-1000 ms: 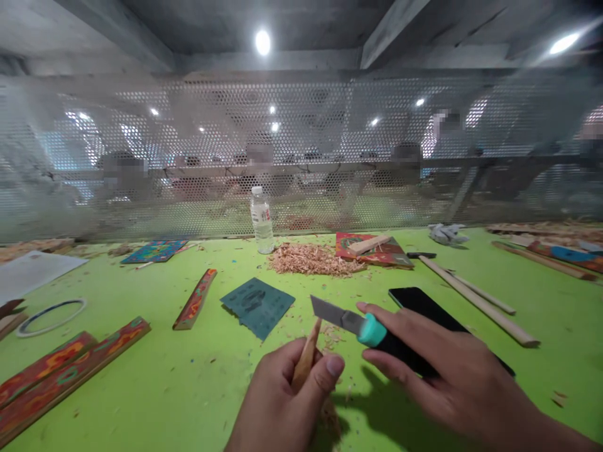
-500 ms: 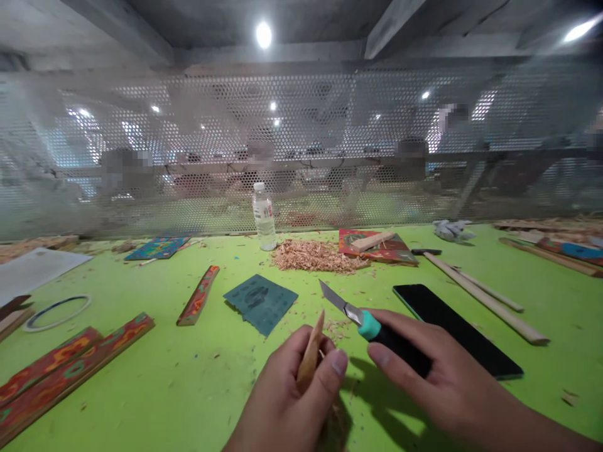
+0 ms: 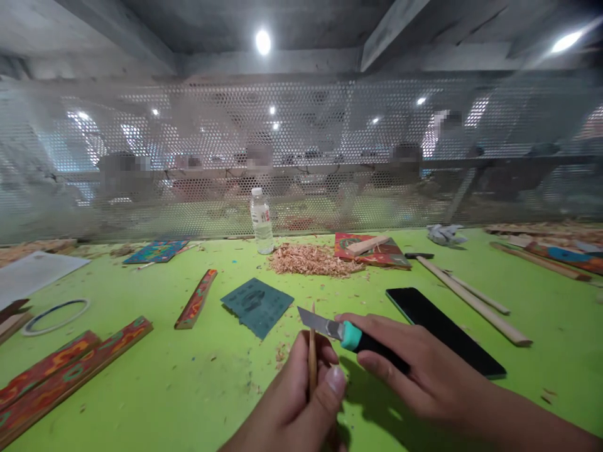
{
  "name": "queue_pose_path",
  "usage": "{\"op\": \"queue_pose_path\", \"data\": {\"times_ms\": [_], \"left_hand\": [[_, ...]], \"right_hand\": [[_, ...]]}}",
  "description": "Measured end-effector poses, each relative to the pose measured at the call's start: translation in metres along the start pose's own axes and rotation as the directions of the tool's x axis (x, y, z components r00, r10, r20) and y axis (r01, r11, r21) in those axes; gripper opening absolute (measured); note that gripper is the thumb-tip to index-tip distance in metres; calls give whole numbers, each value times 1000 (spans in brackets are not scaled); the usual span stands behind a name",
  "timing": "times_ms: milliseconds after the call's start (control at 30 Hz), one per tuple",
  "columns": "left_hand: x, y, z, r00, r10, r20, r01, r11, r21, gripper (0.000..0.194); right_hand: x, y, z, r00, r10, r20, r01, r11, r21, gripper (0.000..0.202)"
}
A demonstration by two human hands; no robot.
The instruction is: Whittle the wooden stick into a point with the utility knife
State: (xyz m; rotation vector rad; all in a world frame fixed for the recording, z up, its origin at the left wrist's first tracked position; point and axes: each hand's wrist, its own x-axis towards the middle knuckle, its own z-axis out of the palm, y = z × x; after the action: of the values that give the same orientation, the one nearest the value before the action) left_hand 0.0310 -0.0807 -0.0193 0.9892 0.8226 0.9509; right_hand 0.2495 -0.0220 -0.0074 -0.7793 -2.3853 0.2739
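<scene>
My left hand (image 3: 301, 389) is closed round a thin, pointed piece of wood (image 3: 312, 359), its tip sticking up; the lower part is hidden by my fingers. In my right hand (image 3: 414, 364) I grip a utility knife (image 3: 372, 346) with a black and turquoise handle. The knife's bare blade lies across the wood near its tip, pointing left. Beyond my hands, a dark green sheet of sandpaper (image 3: 258, 306) lies on the green table (image 3: 188, 389). A black phone (image 3: 445, 329) rests beside my right hand.
A heap of wood shavings (image 3: 313, 260) stands by a water bottle (image 3: 262, 223). Painted wood strips (image 3: 75, 383) and a white ring (image 3: 55, 317) lie left. Wooden sticks (image 3: 475, 301) and crumpled paper (image 3: 445, 235) are right. A perforated screen (image 3: 311, 144) runs along the back.
My right hand has moved left, bringing the knife blade from beside the wood onto its tip. The wood has turned in my left hand and now shows a narrower side.
</scene>
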Motion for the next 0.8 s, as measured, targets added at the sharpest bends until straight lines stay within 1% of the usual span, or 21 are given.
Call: {"op": "queue_pose_path", "data": {"times_ms": [67,167,267,367,400,467,533,567,600,633,800], "left_hand": [[0,-5,-3,999,-18,47,17,1000,26,71],[3,-9,-6,995,22,98,-27,998,48,70],[5,-8,-5,990,103,93,-107,994,39,71],[3,-10,-5,984,167,70,-172,981,84,65],[2,-12,-6,984,173,51,-179,975,134,62],[0,-19,-9,981,188,-52,-168,949,268,59],[0,-26,-12,956,211,-204,-121,918,379,59],[0,-28,-14,941,219,-259,-96,904,416,59],[1,-29,-15,930,226,-290,-78,892,445,59],[2,-28,-16,928,231,-291,-71,879,471,56],[11,-12,-14,958,226,-176,-96,832,546,39]], "right_hand": [[1,-1,-2,999,-11,40,10,1000,20,31],[2,-2,-2,996,-47,82,43,998,52,26],[2,-3,-1,991,-96,98,89,993,72,32],[1,-5,1,988,-95,118,85,992,94,36],[1,-6,1,989,-89,119,78,992,96,37],[-1,-6,3,990,-73,121,63,995,83,37],[-3,-5,6,991,-66,116,61,997,46,36],[-5,-4,8,992,-63,107,61,998,16,37],[-7,-4,10,994,-61,94,63,998,-20,39],[-8,-3,12,995,-59,77,64,996,-57,41],[-13,-5,21,1000,-4,3,5,976,-219,51]]}}
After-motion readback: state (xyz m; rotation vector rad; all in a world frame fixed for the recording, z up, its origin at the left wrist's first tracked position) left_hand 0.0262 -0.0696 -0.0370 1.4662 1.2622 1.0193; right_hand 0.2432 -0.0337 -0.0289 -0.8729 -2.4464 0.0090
